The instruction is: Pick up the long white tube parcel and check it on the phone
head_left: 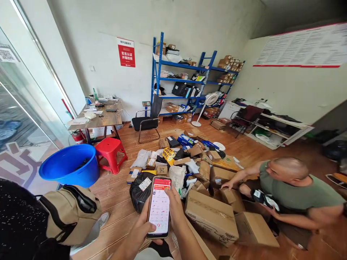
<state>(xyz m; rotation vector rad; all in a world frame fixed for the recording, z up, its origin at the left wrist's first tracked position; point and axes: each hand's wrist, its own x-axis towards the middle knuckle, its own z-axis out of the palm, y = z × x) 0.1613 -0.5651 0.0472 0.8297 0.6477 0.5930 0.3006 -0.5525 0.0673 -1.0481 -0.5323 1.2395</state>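
A smartphone [159, 213] with a lit white screen and a red banner is held upright in front of me. My left hand [142, 225] wraps round its left side, the thumb lying over the lower screen. On the other edge, my right hand [175, 207] grips the phone, with its thumb at the upper right of the screen. Beyond the phone lies a heap of parcels, among them a black plastic bag [137, 193], a white bag [177, 176] and a large cardboard box [211, 216].
To the right a person [295, 191] crouches by the boxes, holding a black-and-white item. A blue tub [69, 164], red stool [111, 153] and beige bag [72, 213] are at left. Behind stand a desk [108, 117], black chair [149, 121], blue shelves [181, 63] and white fan [207, 104].
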